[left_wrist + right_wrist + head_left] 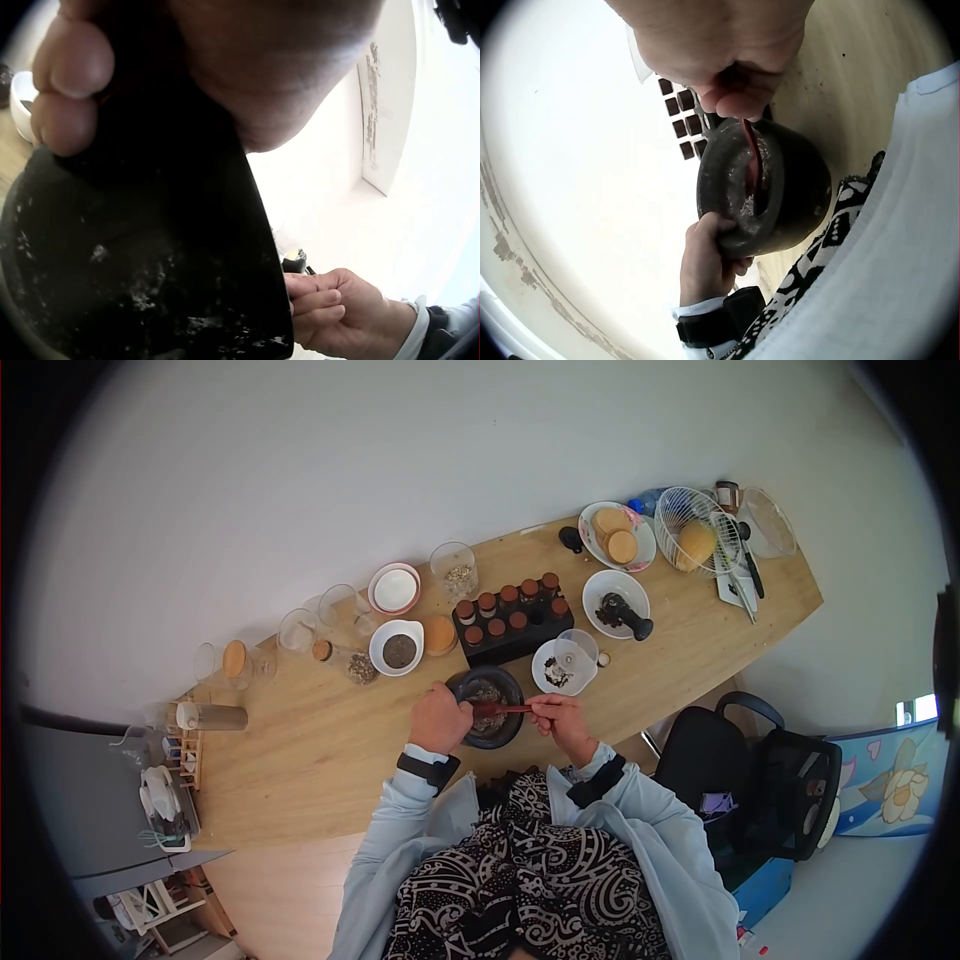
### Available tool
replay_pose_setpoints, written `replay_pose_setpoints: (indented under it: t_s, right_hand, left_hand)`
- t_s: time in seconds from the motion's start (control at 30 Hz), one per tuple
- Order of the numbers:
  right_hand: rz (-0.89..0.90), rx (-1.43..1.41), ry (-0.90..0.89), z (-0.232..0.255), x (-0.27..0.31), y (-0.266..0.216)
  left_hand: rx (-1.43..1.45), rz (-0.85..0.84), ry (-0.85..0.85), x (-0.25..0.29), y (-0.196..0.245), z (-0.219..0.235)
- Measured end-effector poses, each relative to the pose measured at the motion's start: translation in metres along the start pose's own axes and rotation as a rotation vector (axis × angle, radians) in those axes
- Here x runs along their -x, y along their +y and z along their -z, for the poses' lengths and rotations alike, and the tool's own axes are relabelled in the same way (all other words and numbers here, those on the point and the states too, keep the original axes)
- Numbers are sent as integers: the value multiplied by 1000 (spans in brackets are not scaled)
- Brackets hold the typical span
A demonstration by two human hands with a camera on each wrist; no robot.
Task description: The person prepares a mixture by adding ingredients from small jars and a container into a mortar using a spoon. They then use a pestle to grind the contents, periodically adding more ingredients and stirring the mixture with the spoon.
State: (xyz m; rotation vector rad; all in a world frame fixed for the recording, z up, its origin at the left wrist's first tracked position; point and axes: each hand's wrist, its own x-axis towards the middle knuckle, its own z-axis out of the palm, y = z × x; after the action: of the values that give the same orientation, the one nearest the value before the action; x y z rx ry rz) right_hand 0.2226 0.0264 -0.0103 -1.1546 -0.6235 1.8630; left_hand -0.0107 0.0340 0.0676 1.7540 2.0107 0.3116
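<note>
A dark stone mortar (513, 730) sits in front of the person, tilted in the right wrist view, with grey-brown crushed bits inside. My left hand (437, 718) grips its rim on the left, thumb over the edge. From the right, my right hand (563, 723) pinches the handle of a reddish-brown spoon (516, 709), whose head is down in the mortar among the bits. The mortar's dark outer wall (135, 255), marked with pale specks, fills much of the left wrist view. The right hand's fingers (739, 105) close around the spoon's end in the right wrist view.
Behind the mortar stands a black rack (515, 648) of brown-capped jars. A white bowl with dark powder (383, 650) and a bowl with pale and dark bits (540, 672) flank it. A black pestle (628, 618) leans in another bowl. Several glass jars line the wall side.
</note>
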Motion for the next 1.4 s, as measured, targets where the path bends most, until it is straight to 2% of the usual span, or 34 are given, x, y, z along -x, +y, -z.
replay_pose_setpoints:
  t_s: [0.3,0.6,0.9,1.1,1.3,1.37,1.4]
  right_hand:
    - [74,-1,26,10,14,-11]
    - [120,-10,117,25,47,-34]
    - [168,-110,186,19,85,-83]
    - [307,-112,246,34,93,-117]
    - [417,-6,353,42,88,-131]
    - [504,230,413,39,86,-129]
    - [505,231,412,36,86,-127]
  left_hand:
    - [28,8,-31,-5,-10,-9]
    - [115,-41,-33,-10,5,-20]
    - [218,-8,-99,-17,-5,-37]
    - [236,2,-95,-16,-7,-40]
    - [232,1,-104,-14,-5,-36]
    - [232,4,-104,-14,-5,-37]
    - [231,6,-104,-14,-6,-38]
